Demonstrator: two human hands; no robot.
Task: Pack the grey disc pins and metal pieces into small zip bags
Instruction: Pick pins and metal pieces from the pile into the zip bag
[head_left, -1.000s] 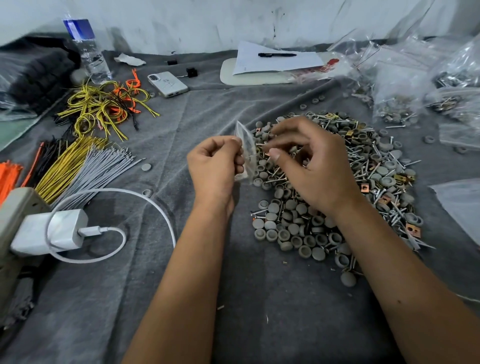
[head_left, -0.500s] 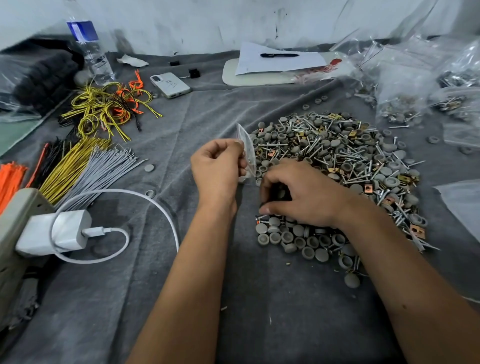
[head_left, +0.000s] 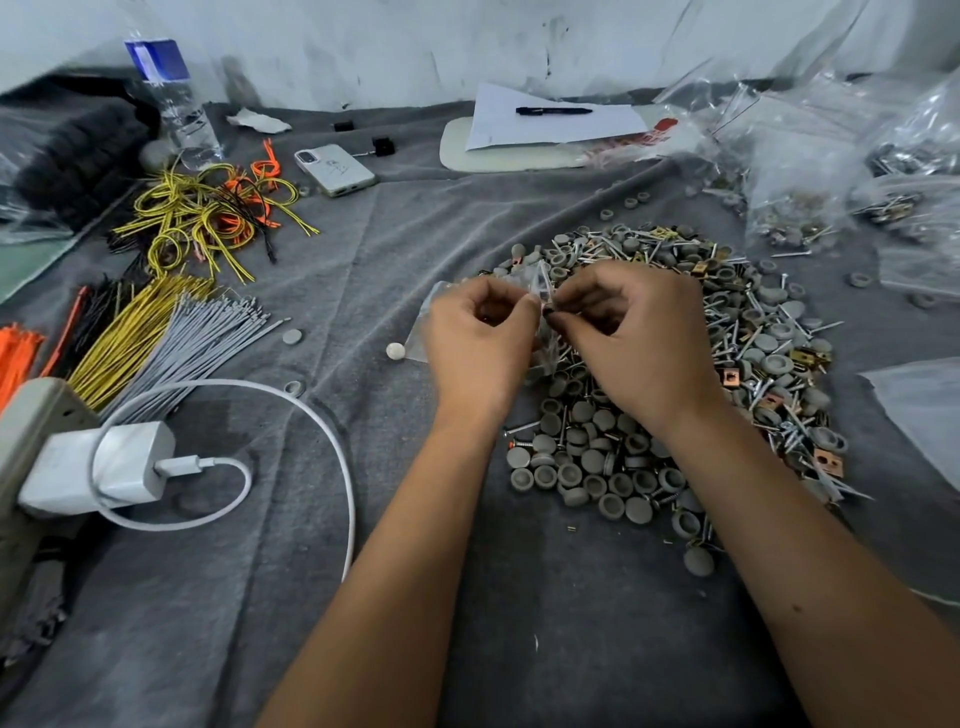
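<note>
A big heap of grey disc pins, screws and small copper and brass metal pieces (head_left: 727, 364) lies on the grey cloth at centre right. My left hand (head_left: 480, 345) pinches a small clear zip bag (head_left: 423, 332) at its top edge, just left of the heap. My right hand (head_left: 634, 338) meets it from the right, fingertips curled and pinching at the bag's mouth; what it holds there is too small to tell. Part of the bag is hidden behind both hands.
Filled clear bags (head_left: 810, 208) pile up at the back right. Wire bundles (head_left: 208, 218) and cable ties (head_left: 171, 338) lie at left, with a white charger and cable (head_left: 119, 467). A phone (head_left: 335, 169), water bottle (head_left: 176, 109) and paper with pen (head_left: 550, 119) sit at the back.
My right hand rose from the heap's near edge and came back to the bag's mouth. The bag, held upright before, now lies flatter in my left hand.
</note>
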